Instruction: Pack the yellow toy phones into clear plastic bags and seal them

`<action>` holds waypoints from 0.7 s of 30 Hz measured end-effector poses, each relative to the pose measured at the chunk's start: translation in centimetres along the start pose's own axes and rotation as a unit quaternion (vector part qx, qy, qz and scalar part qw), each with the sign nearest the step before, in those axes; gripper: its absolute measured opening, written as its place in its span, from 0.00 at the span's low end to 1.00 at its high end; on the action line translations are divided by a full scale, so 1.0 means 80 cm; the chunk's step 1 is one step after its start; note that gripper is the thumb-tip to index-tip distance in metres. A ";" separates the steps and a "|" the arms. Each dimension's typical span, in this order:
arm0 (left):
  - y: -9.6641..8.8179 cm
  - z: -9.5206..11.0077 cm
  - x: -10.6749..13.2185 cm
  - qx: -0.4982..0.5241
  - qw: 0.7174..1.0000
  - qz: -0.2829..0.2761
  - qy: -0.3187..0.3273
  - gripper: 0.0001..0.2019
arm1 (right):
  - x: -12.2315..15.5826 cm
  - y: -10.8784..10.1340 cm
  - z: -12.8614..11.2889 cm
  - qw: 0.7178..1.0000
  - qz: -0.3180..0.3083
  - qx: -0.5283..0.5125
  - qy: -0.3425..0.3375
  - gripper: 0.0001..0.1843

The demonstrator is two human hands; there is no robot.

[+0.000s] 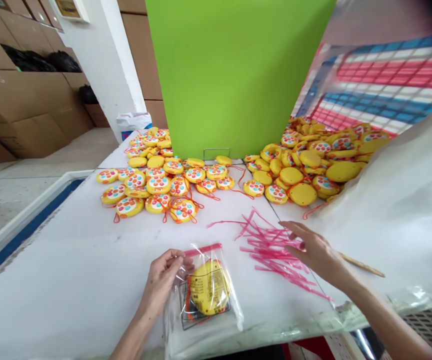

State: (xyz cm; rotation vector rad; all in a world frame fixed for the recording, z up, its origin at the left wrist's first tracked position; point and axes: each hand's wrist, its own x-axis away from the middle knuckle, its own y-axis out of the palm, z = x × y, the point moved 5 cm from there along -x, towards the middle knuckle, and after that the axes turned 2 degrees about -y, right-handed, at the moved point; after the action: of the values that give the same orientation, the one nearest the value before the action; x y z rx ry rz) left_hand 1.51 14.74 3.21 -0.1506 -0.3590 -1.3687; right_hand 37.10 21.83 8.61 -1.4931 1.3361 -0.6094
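Observation:
My left hand (167,267) pinches the upper left corner of a clear plastic bag (225,320), right by its pink top edge. Inside the bag is a round yellow toy (208,289) with dark printed text on the side facing me and an orange cord beside it. My right hand (309,247), fingers apart and nothing visibly held, is at the right side of a loose heap of thin pink plastic strips (270,247). Whether its fingertips touch the strips I cannot tell. Partly behind that hand, a thin wooden stick (364,265) lies on the white table (69,265).
Yellow toys with coloured dots and orange cords lie in a group (158,185) at the back left. A larger pile (302,170) is at the right, beside white plastic sheeting (396,195). A green panel (234,75) stands upright behind. Cardboard boxes (32,105) are stacked at far left.

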 end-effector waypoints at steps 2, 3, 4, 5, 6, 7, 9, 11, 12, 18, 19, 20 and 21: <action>0.000 0.002 0.002 0.005 1.000 -0.002 0.003 0.13 | -0.002 0.014 -0.041 0.998 -0.039 -0.050 -0.015 0.21; 0.000 0.002 0.003 0.008 1.000 -0.006 0.001 0.13 | -0.003 0.024 -0.063 0.993 -0.075 -0.091 -0.020 0.17; 0.001 0.002 0.003 0.011 1.000 -0.010 -0.002 0.13 | -0.005 0.037 -0.083 0.982 -0.122 -0.141 -0.019 0.13; 0.002 0.002 0.004 0.012 1.000 -0.012 -0.005 0.13 | -0.006 0.049 -0.102 0.968 -0.167 -0.186 -0.023 0.11; 0.002 0.002 0.004 0.012 1.000 -0.010 -0.007 0.13 | -0.010 0.059 -0.117 0.960 -0.177 -0.216 -0.022 0.10; 0.002 0.002 0.004 0.011 1.000 -0.005 -0.008 0.13 | -0.015 0.069 -0.128 0.955 -0.177 -0.239 -0.016 0.10; 0.002 0.003 0.004 0.010 1.000 0.005 -0.007 0.13 | -0.026 0.089 -0.139 0.949 -0.168 -0.268 0.000 0.09; 0.002 0.004 0.003 0.011 1.000 0.009 -0.002 0.13 | -0.036 0.109 -0.140 0.939 -0.181 -0.292 0.013 0.08; 0.002 0.004 0.003 0.012 1.000 0.008 0.001 0.13 | -0.040 0.118 -0.139 0.933 -0.190 -0.304 0.016 0.08; 0.001 0.007 0.002 0.005 1.000 0.006 0.015 0.11 | -0.051 0.157 -0.133 0.899 -0.226 -0.374 0.043 0.11; 0.000 0.007 0.002 0.000 1.000 0.003 0.018 0.11 | -0.052 0.161 -0.134 0.894 -0.228 -0.383 0.046 0.10; -0.001 0.006 0.001 -0.008 1.000 0.003 0.023 0.11 | -0.052 0.164 -0.135 0.890 -0.227 -0.392 0.047 0.09; -0.004 0.005 0.001 -0.017 0.999 0.005 0.029 0.11 | -0.052 0.165 -0.135 0.887 -0.224 -0.400 0.046 0.07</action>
State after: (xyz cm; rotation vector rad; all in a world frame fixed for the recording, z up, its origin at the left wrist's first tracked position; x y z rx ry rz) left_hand 1.17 14.72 3.57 -0.1398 -0.2867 -1.3666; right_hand 20.99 23.53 1.84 -2.5214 1.3942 -0.4183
